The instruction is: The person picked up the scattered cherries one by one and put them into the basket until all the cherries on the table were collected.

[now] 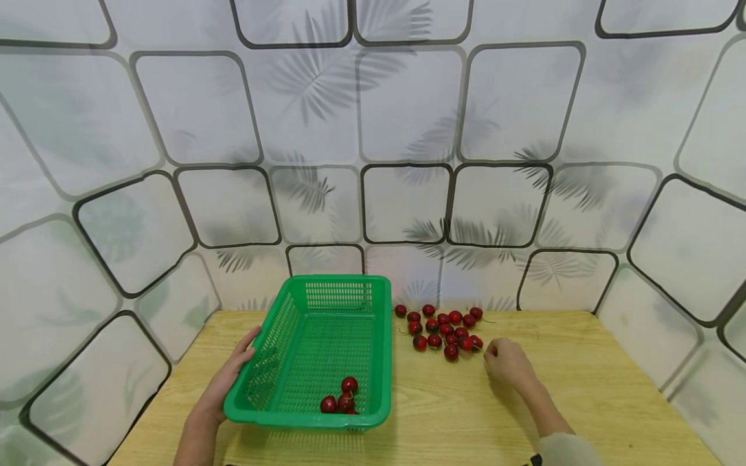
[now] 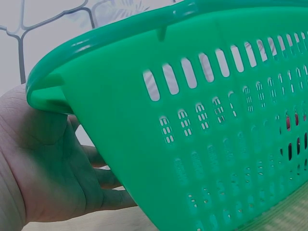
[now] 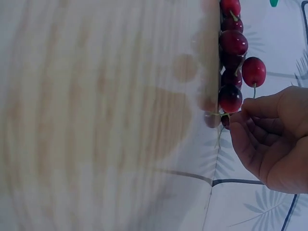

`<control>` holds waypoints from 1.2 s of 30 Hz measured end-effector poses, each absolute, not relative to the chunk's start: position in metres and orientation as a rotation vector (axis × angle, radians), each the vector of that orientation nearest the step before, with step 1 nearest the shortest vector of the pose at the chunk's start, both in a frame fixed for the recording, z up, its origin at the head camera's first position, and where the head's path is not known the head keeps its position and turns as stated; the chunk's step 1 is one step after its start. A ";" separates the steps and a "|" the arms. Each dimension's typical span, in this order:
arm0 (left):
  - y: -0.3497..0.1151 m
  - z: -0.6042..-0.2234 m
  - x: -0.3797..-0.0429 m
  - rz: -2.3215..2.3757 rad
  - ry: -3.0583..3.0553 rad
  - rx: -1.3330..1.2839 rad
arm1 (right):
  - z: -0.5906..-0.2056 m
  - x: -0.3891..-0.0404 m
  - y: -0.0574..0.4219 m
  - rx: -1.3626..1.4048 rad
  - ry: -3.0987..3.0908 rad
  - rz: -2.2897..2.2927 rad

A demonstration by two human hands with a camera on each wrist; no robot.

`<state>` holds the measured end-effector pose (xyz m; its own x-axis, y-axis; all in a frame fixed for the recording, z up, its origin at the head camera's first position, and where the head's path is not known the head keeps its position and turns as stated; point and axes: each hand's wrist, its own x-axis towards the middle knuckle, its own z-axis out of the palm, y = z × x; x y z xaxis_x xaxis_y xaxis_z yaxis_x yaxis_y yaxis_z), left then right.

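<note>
On the left stands a green plastic basket (image 1: 326,336) with slotted walls. My left hand (image 1: 224,378) holds its left side, thumb at the rim; in the left wrist view the fingers (image 2: 113,197) reach under the rim along the outer wall. Several dark red cherries (image 1: 346,401) lie at the basket's near end. A loose group of cherries (image 1: 445,329) sits on the table to the basket's right. At that group's right edge, my right hand (image 1: 508,364) pinches the thin stem of a cherry (image 3: 253,72) between thumb and forefinger.
Everything stands on a light wooden table (image 1: 431,414). Behind it and on both sides rises a pale wall covering (image 1: 408,207) with dark rounded outlines and leaf prints. The cherry group lies near the table's back edge.
</note>
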<state>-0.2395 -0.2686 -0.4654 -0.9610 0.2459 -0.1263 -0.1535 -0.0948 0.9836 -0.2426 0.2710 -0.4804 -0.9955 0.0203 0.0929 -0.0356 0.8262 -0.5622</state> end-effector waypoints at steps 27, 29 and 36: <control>-0.270 -0.467 -0.240 2.140 1.910 0.130 | -0.430 -0.235 0.202 0.255 -2.725 0.990; -0.270 -0.467 -0.240 2.142 1.910 0.127 | -0.426 -0.232 0.193 0.289 -2.705 0.996; -0.270 -0.466 -0.240 2.132 1.921 0.131 | -0.417 -0.225 0.159 0.401 -2.655 0.990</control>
